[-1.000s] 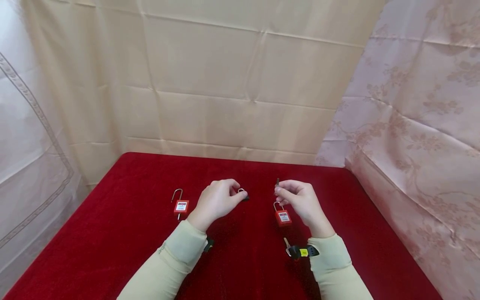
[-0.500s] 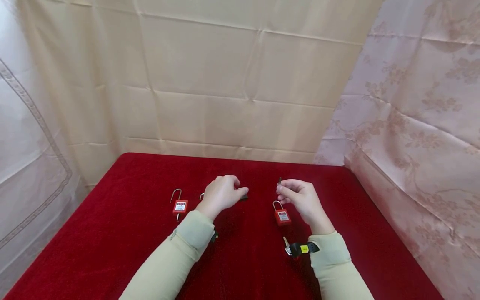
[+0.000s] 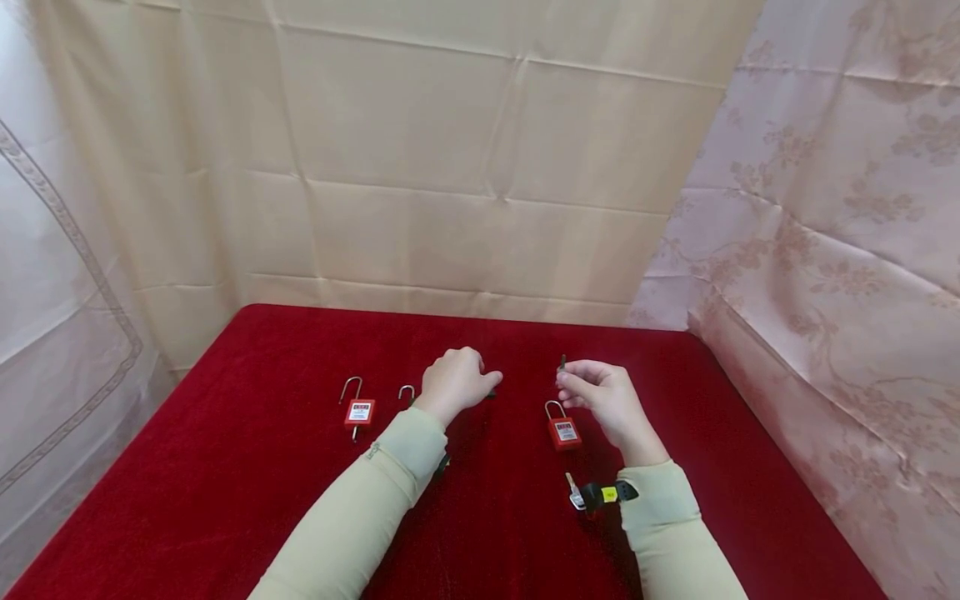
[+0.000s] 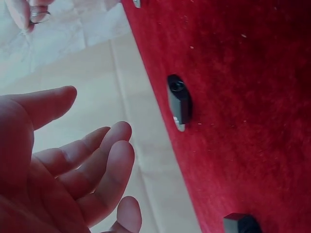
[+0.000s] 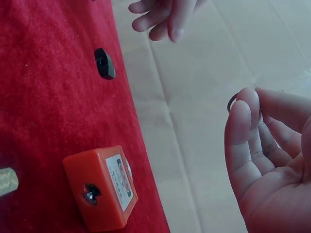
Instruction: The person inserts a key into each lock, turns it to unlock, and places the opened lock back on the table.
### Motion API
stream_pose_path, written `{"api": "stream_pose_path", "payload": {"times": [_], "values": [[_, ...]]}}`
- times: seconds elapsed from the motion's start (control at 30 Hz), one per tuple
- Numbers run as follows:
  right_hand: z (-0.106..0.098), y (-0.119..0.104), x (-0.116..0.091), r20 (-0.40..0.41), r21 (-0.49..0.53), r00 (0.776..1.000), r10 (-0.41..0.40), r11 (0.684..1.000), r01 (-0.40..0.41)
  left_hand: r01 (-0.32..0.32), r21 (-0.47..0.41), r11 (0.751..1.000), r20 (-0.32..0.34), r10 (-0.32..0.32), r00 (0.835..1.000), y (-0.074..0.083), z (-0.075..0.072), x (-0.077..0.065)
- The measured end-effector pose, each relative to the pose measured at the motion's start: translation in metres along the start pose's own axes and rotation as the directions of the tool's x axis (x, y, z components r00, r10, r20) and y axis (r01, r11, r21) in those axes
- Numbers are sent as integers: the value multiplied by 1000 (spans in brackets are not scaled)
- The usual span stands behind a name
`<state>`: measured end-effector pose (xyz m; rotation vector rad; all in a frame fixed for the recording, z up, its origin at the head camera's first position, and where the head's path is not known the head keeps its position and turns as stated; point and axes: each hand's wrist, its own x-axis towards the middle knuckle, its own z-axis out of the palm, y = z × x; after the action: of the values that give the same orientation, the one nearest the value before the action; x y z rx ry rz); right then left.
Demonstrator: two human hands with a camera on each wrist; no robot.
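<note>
My left hand (image 3: 459, 385) hovers over the middle of the table, its fingers loosely bent and nothing between them in the left wrist view. Close by its fingertips, on the cloth, is a small black padlock (image 4: 180, 102), mostly covered by the hand in the head view. My right hand (image 3: 603, 400) pinches a small key (image 3: 562, 363) upright between thumb and fingers; part of its dark ring (image 5: 232, 101) shows at the fingertips. Below that hand lies a red padlock (image 3: 564, 433) with a white label, its keyhole facing the right wrist camera.
Left on the red cloth (image 3: 247, 433) lies another red padlock (image 3: 360, 412), shackle open, a key (image 3: 356, 433) at its bottom. A shackle (image 3: 407, 390) shows beside my left wrist. A silver key (image 3: 573, 492) lies near my right wrist. Curtains hang behind and at both sides.
My left hand has moved right and slightly away, its fingers now apart from the ring they were at. The shackle behind its wrist has come into sight. My right hand has barely moved.
</note>
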<state>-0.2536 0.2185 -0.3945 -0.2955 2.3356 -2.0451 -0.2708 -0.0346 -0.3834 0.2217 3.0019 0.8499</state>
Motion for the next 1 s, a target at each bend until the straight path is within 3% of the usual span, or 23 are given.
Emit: {"api": "stream_pose_path", "payload": {"times": [0.33,0.8,1.0], "values": [[-2,5,0,-10,10,1000,17,1000,-17,115,61,991,54,-119,991,-7,14,15],[-2,6,2,7,3,1000,16,1000,-16,197,118,973,71,-206,976,-10,31,29],[-3,6,2,6,-7,1000,19,1000,-19,224,103,969,70,-232,970,-11,35,35]]}}
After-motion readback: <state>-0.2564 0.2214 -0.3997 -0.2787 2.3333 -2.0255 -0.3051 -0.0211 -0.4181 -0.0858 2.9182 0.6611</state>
